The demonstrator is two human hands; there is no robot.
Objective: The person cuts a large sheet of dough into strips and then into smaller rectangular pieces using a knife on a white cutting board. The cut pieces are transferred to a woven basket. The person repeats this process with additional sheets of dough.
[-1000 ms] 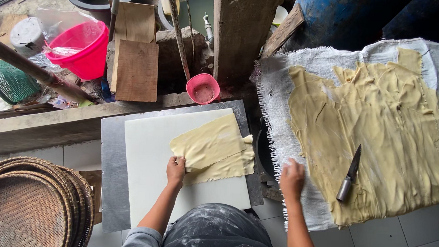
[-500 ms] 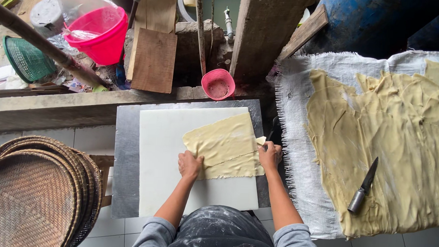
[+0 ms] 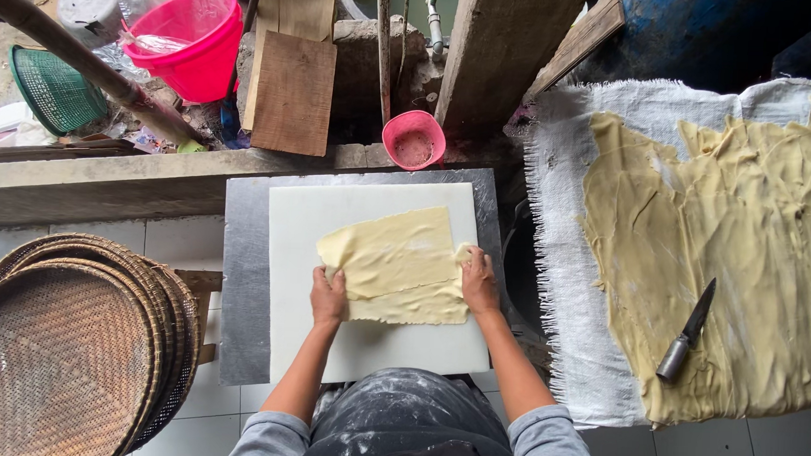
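A pale yellow dough sheet [image 3: 397,264] lies on a white cutting board [image 3: 364,345], which rests on a grey metal plate [image 3: 244,276]. My left hand [image 3: 329,296] presses on the sheet's left lower edge. My right hand [image 3: 478,282] grips the sheet's right edge, where the dough is slightly folded up. Both forearms in grey sleeves reach forward from a flour-dusted dark apron.
A large spread of the same dough [image 3: 741,261] covers a white cloth [image 3: 558,289] on the right, with a knife [image 3: 685,331] lying on it. Stacked woven trays [image 3: 63,341] sit at left. A small pink bowl [image 3: 414,139], pink bucket [image 3: 186,41], green basket [image 3: 51,89] and wooden boards lie beyond.
My right hand came from the cloth at the right over to the dough sheet's right edge. The sheet now lies flatter and squarer on the board. The camera view shifted.
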